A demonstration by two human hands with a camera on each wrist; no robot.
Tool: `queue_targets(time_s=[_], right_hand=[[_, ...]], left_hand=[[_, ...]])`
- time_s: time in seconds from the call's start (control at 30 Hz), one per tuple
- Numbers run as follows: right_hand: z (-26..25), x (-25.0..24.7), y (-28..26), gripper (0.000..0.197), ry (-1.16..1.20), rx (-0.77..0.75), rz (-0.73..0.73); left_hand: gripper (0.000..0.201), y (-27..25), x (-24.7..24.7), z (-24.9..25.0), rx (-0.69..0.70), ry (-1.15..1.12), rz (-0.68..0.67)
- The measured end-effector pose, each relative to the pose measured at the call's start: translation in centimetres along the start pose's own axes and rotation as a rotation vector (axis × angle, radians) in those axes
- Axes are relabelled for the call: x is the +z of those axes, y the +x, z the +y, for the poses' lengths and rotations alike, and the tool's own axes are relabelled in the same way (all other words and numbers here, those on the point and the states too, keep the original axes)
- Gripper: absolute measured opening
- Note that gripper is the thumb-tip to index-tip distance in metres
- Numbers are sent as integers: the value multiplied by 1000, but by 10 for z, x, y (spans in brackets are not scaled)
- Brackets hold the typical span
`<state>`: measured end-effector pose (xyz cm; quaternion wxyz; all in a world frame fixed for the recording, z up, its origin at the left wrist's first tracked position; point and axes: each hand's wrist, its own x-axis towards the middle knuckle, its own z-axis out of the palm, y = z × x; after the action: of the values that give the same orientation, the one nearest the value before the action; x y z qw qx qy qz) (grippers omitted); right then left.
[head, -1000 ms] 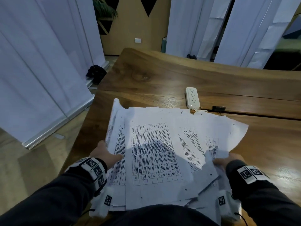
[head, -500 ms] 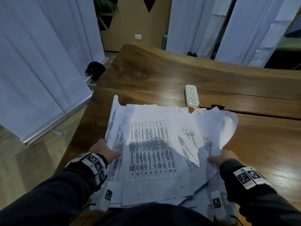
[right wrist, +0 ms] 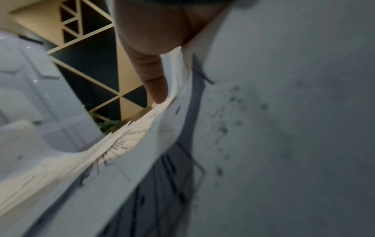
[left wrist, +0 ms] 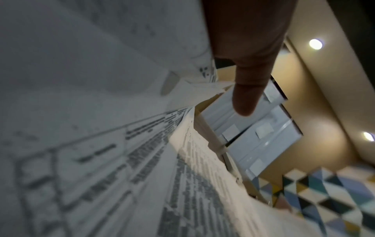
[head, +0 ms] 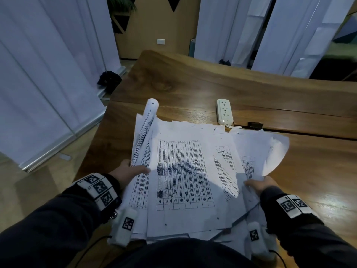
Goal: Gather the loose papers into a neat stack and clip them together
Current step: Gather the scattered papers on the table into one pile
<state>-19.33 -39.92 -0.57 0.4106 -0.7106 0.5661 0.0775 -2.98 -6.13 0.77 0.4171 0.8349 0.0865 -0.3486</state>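
A loose pile of printed papers (head: 183,175), with tables of text on them, lies fanned on the wooden table (head: 193,88) in front of me. My left hand (head: 129,171) grips the pile's left edge with the thumb on top, where the sheets curl upward. My right hand (head: 260,184) grips the right edge, whose sheets bend up too. In the left wrist view a finger (left wrist: 247,89) reaches past the papers (left wrist: 101,152). The right wrist view has a finger (right wrist: 154,83) lying against the paper edges (right wrist: 142,128). A small black clip-like object (head: 255,124) sits on the table beyond the pile.
A white power strip (head: 224,111) lies just past the papers, its cord running under their far edge. White curtains hang to the left and behind. The table's left edge drops off beside my left arm. Bare wood stretches to the right.
Both hands have pushed the pile's sides inward. The spread has narrowed, and the left and right sheets curl up more than before.
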Motion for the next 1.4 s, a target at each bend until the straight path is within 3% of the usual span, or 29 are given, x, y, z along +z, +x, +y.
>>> queue_targets(time_s=[0.07, 0.17, 0.33, 0.43, 0.6, 0.67, 0.8, 0.9, 1.03, 1.1, 1.17, 1.2, 1.33, 1.4], right_hand=[[1, -4, 1, 55, 32, 22, 38], [3, -17, 6, 65, 45, 19, 54], [6, -31, 10, 43, 93, 23, -63], [10, -28, 12, 29, 125, 47, -100], [4, -15, 16, 64, 36, 113, -73], [1, -11, 16, 75, -24, 119, -60], [0, -9, 20, 70, -37, 140, -47], [3, -10, 21, 41, -16, 143, -57], [3, -12, 22, 35, 17, 115, -60], [3, -15, 25, 30, 58, 119, -93], [1, -19, 20, 18, 78, 107, -112], [1, -20, 18, 19, 62, 101, -120], [2, -25, 15, 24, 92, 91, -112], [3, -29, 15, 32, 84, 92, -87]], left_hand=[[136, 3, -3, 1, 4, -184, 25], [118, 8, -13, 0, -22, -236, 152], [73, 19, -30, -11, -184, -153, 18], [79, 17, -23, -3, -99, 143, 111], [90, -3, 15, 9, -5, 532, 110], [88, -4, 25, 7, 15, 602, 145], [87, -5, 34, 8, -35, 609, 194], [81, -3, 34, 14, -59, 477, 215], [80, 4, 25, 21, -77, 104, 209], [92, 6, 15, 25, -99, -37, 156], [115, 10, 6, 28, -99, -183, 29], [116, 8, 2, 30, -77, -254, -24], [55, 9, -17, 19, 37, -331, -55], [55, 20, -25, 4, 38, -300, -90]])
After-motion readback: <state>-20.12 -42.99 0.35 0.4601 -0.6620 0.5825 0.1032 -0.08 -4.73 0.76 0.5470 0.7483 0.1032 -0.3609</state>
